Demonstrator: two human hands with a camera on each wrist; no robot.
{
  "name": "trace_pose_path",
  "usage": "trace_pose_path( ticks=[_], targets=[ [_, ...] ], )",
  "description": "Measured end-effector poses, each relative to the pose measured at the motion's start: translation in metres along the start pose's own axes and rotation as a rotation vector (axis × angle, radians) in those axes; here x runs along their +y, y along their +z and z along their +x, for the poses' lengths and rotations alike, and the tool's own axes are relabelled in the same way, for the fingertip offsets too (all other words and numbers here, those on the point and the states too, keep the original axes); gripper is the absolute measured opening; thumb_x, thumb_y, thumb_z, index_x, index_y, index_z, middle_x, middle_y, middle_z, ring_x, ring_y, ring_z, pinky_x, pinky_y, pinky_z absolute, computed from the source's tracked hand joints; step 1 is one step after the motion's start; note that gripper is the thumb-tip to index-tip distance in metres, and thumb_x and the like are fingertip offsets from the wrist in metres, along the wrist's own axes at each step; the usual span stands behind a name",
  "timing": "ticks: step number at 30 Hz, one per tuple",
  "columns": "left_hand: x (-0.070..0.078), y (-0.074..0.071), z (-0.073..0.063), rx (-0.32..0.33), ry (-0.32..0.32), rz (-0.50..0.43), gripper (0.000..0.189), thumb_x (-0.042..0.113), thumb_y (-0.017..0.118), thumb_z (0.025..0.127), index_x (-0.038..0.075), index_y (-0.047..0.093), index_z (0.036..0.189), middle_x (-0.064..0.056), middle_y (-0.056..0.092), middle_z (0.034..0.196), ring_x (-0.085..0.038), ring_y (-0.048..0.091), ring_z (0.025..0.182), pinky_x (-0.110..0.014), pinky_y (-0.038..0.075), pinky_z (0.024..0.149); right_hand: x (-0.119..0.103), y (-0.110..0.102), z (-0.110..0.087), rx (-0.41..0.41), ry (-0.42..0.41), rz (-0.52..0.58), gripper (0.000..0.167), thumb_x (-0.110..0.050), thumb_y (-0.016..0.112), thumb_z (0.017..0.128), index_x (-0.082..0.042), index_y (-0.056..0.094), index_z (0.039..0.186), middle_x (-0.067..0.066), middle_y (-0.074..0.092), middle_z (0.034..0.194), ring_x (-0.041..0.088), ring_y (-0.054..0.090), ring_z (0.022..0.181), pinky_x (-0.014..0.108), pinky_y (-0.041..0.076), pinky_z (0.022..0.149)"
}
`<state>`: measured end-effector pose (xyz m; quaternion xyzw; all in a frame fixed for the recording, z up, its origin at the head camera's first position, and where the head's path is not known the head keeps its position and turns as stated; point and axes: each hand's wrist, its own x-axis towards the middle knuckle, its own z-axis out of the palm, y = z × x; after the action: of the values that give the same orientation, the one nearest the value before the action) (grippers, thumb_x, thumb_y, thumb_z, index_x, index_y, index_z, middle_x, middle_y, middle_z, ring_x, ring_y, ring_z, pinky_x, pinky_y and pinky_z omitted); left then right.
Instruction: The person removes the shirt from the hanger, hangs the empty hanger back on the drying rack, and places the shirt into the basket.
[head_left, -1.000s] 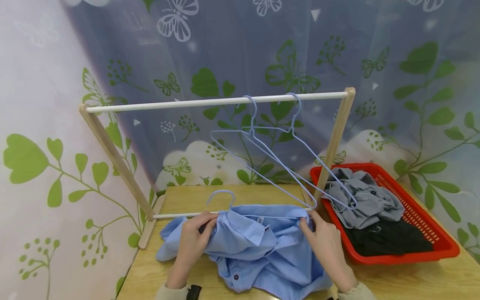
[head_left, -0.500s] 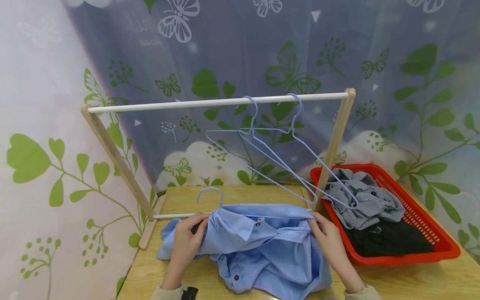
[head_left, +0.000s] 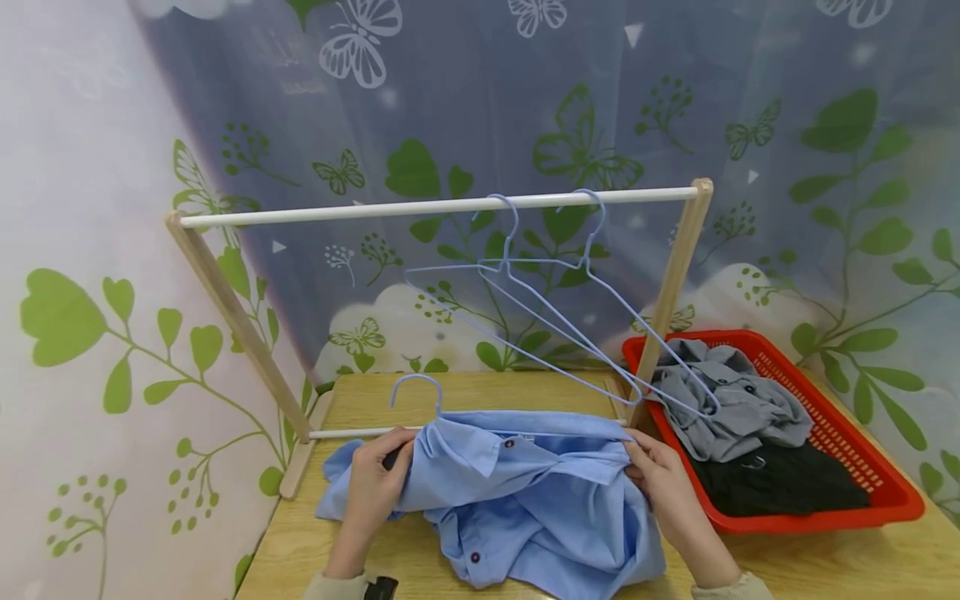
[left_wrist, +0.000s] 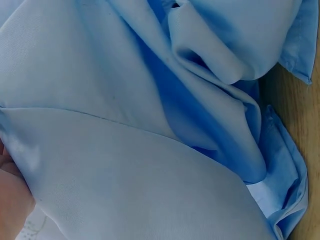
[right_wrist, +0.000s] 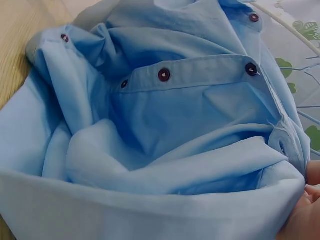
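A light blue shirt [head_left: 540, 517] with dark buttons lies bunched on the table, its collar side raised toward the rack. The hook of a lavender hanger [head_left: 417, 377] sticks up from the shirt's left end; the rest of that hanger is mostly hidden by the cloth. My left hand [head_left: 375, 483] grips the shirt at its left shoulder, with a small dark thing visible between thumb and fingers. At the right end, my right hand [head_left: 663, 479] pinches the collar edge. In the right wrist view the shirt front [right_wrist: 190, 115] gapes, showing several dark buttons.
Behind the shirt stands a rack with a white top rail [head_left: 420, 208] and wooden legs. Two lavender hangers [head_left: 555, 312] hang from it toward the right. A red basket [head_left: 840, 521] at right holds a grey garment [head_left: 750, 400] and a black garment [head_left: 780, 483].
The hanger hook has shifted left, along with my left hand. My right hand has moved slightly right, stretching the collar edge, and its grip on the cloth has changed a little.
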<state>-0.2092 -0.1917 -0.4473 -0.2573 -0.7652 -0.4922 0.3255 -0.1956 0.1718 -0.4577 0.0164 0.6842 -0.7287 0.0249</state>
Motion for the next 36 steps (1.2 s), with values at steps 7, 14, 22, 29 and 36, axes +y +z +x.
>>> trace_pose_path(
  ticks=[7, 14, 22, 29, 36],
  targets=[
    [0.011, 0.0, 0.003, 0.002, -0.012, -0.032, 0.023, -0.025, 0.064, 0.084, -0.007, 0.075, 0.093, -0.018, 0.074, 0.086, -0.01, 0.07, 0.083, -0.012, 0.052, 0.076, 0.004, -0.001, -0.001, -0.039, 0.032, 0.123, 0.047, -0.016, 0.042, 0.111, 0.012, 0.035, 0.148, -0.009, 0.069, 0.107, 0.004, 0.066, 0.091, 0.022, 0.055, 0.084],
    [-0.014, 0.004, -0.006, -0.024, -0.033, -0.034, 0.024, -0.016, 0.065, 0.09, 0.002, 0.077, 0.1, -0.011, 0.077, 0.095, -0.012, 0.072, 0.088, -0.015, 0.054, 0.079, 0.015, -0.006, 0.0, -0.077, 0.042, 0.317, 0.023, -0.013, 0.042, 0.11, -0.008, 0.058, 0.126, -0.008, 0.065, 0.099, 0.004, 0.059, 0.08, 0.018, 0.052, 0.074],
    [-0.013, 0.015, -0.007, -0.021, -0.078, -0.069, 0.023, -0.018, 0.063, 0.09, 0.0, 0.076, 0.099, -0.014, 0.076, 0.094, -0.005, 0.068, 0.086, -0.014, 0.053, 0.074, 0.023, 0.001, -0.003, -0.067, 0.091, 0.406, 0.037, -0.007, 0.035, 0.107, -0.022, 0.055, 0.079, -0.012, 0.049, 0.072, 0.001, 0.047, 0.064, 0.013, 0.042, 0.06],
    [-0.007, 0.021, -0.006, 0.016, -0.039, -0.031, 0.026, -0.023, 0.065, 0.084, -0.002, 0.076, 0.095, -0.016, 0.076, 0.09, -0.008, 0.07, 0.084, -0.013, 0.053, 0.073, 0.021, 0.011, -0.004, 0.026, -0.022, 0.003, 0.027, -0.005, 0.05, 0.105, 0.001, 0.062, 0.128, -0.001, 0.068, 0.101, 0.005, 0.065, 0.083, 0.022, 0.055, 0.074],
    [-0.013, 0.014, -0.004, 0.014, 0.025, 0.014, 0.027, -0.02, 0.069, 0.084, 0.004, 0.077, 0.097, -0.011, 0.077, 0.09, -0.014, 0.072, 0.081, -0.013, 0.054, 0.072, 0.021, 0.004, -0.006, 0.074, -0.3, -0.373, 0.027, 0.005, 0.063, 0.096, 0.005, 0.065, 0.123, 0.023, 0.071, 0.109, 0.004, 0.07, 0.078, 0.027, 0.06, 0.068]
  ],
)
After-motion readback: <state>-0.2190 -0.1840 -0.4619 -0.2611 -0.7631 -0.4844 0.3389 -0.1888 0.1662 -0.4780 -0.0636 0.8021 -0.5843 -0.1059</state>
